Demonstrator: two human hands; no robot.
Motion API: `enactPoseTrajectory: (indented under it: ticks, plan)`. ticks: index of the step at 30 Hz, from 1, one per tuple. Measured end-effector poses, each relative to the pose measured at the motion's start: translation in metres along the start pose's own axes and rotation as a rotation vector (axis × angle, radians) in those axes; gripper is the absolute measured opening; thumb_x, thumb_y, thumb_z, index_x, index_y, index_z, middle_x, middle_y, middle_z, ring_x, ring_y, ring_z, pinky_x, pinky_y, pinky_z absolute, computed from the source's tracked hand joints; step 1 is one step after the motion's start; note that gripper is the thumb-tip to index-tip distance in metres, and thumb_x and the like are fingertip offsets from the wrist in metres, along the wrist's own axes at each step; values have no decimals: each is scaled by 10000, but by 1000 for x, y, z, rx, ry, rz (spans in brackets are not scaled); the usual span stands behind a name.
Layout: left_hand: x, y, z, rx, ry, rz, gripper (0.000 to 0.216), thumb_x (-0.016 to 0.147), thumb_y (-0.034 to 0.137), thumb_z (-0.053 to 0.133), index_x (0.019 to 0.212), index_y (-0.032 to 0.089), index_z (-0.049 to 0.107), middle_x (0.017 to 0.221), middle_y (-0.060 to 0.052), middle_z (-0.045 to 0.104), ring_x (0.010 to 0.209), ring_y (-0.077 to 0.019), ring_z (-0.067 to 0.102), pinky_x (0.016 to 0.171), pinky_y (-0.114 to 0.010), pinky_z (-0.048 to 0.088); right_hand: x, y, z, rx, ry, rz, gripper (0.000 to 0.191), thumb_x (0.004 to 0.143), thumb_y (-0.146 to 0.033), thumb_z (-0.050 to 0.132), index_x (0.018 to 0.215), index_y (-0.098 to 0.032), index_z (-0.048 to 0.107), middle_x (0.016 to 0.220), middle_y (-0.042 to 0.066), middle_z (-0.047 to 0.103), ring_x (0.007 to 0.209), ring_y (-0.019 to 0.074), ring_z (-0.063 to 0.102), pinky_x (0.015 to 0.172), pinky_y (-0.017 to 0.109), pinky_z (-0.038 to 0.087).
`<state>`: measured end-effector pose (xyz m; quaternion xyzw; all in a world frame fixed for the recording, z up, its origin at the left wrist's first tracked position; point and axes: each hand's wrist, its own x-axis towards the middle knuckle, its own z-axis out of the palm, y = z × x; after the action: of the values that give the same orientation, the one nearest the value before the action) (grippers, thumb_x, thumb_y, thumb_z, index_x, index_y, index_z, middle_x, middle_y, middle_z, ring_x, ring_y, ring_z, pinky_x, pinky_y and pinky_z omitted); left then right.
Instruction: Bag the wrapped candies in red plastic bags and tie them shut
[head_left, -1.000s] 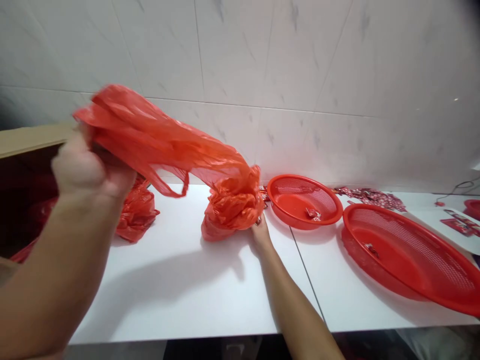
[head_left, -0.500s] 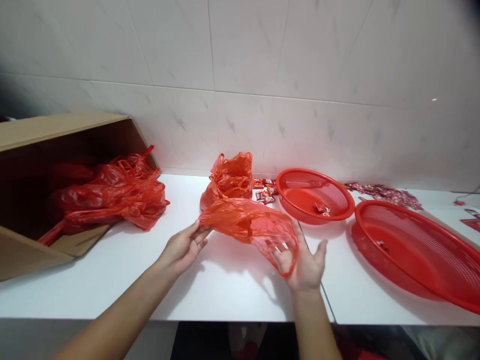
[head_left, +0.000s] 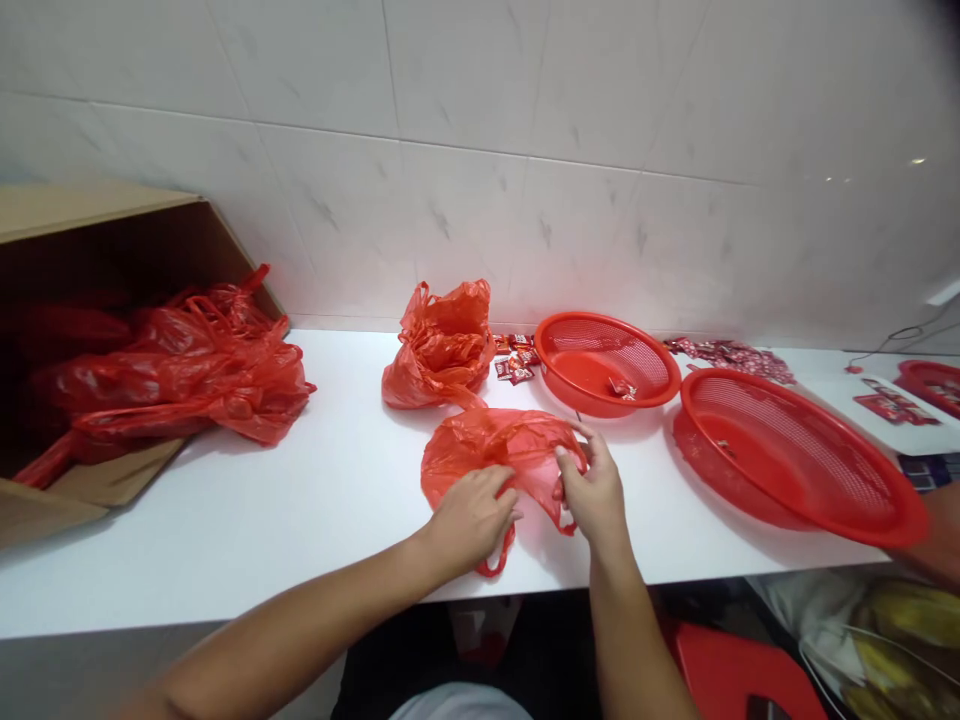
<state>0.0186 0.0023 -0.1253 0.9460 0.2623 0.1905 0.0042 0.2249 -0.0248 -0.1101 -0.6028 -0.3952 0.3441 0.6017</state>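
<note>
Here the held bag [head_left: 480, 440] points its handles [head_left: 492, 572] toward the person [head_left: 459, 703].

Red bag [head_left: 461, 448] partly hidden behind left hand [head_left: 471, 515]; cardboard box [head_left: 97, 209] cut off left.

The tabletop [head_left: 345, 460] is free between bag [head_left: 469, 445] and box [head_left: 131, 475]; baskets [head_left: 739, 490] block rightward.
</note>
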Motion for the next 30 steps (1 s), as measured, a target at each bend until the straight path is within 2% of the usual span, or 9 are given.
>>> enactPoseTrajectory:
  ticks: [2, 5, 9, 14, 19, 22, 25, 27, 30]
  plan:
    - [5, -5, 13, 150, -95, -66, 178, 937, 292, 701, 978, 119, 710, 1262, -225, 682, 1113, -355, 681, 947, -501, 557, 5, -8, -11, 151, 30, 14, 567, 833, -416, 734, 1347, -268, 546, 1143, 64, 706, 376, 36, 499, 309, 181, 375]
    - [5, -21, 19, 222, -121, -58, 370, 820, 381, 840, 1042, 107, 728, 1398, -268, 617, 1343, -426, 563, 1153, -608, 413, 14, -19, -32, 456, 8, 86, 551, 750, -294, 795, 1258, -260, 585, 1143, 52, 711, 439, 3, 480, 332, 120, 333]
    - [3, -32, 9, 127, -121, 5, 552, 717, 525, 893, 1076, 123, 770, 1541, -271, 514, 1507, -449, 386, 1265, -662, 215, 17, -32, -45, 671, -41, 53, 418, 757, -238, 808, 1140, -265, 643, 1197, 75, 708, 804, 98, 693, 549, 146, 526]
    - [-1, -40, -12, -119, -162, 339, 421, 754, 588, 829, 822, 174, 805, 1679, -172, 361, 1571, -430, 279, 1296, -605, 190, 8, -50, -42, 413, 19, -399, 213, 882, -291, 740, 1080, -301, 662, 1422, 76, 622, 1181, 238, 687, 869, 385, 614]
    - [0, -61, -56, -325, -69, 372, 278, 844, 497, 732, 859, 228, 798, 1647, -130, 432, 1570, -419, 290, 1273, -625, 241, 9, -62, -51, -145, -202, -706, 432, 781, -304, 820, 1202, -307, 726, 1481, 86, 583, 1470, 363, 469, 1189, 596, 413]
    - [4, -79, -87, -378, -63, 299, 257, 880, 478, 668, 845, 257, 796, 1655, -76, 432, 1567, -400, 304, 1276, -618, 244, 19, -59, -55, -471, -270, -679, 566, 811, -299, 792, 1360, -330, 660, 1244, 73, 724, 1185, 327, 685, 1067, 565, 526]
    - [13, -93, -106, -337, 26, 132, 278, 902, 468, 657, 779, 258, 791, 1601, -45, 509, 1546, -384, 349, 1291, -606, 222, 25, -54, -53, -599, -201, -572, 262, 895, -361, 714, 1143, -282, 745, 839, 38, 757, 707, 240, 715, 748, 409, 599]
    - [21, -91, -109, -260, 202, -70, 277, 911, 451, 658, 776, 250, 792, 1517, -54, 588, 1513, -381, 396, 1293, -628, 198, 23, -50, -47, -577, -206, -454, 207, 935, -443, 674, 878, -248, 718, 677, 21, 710, 577, 209, 683, 608, 332, 548]
    - [32, -68, -107, -120, 520, -288, 185, 904, 368, 668, 857, 240, 794, 1431, -76, 629, 1452, -374, 465, 1280, -639, 231, 13, -46, -32, -326, -216, -241, 364, 979, -577, 584, 830, -246, 570, 513, -44, 595, 466, 175, 650, 507, 263, 499]
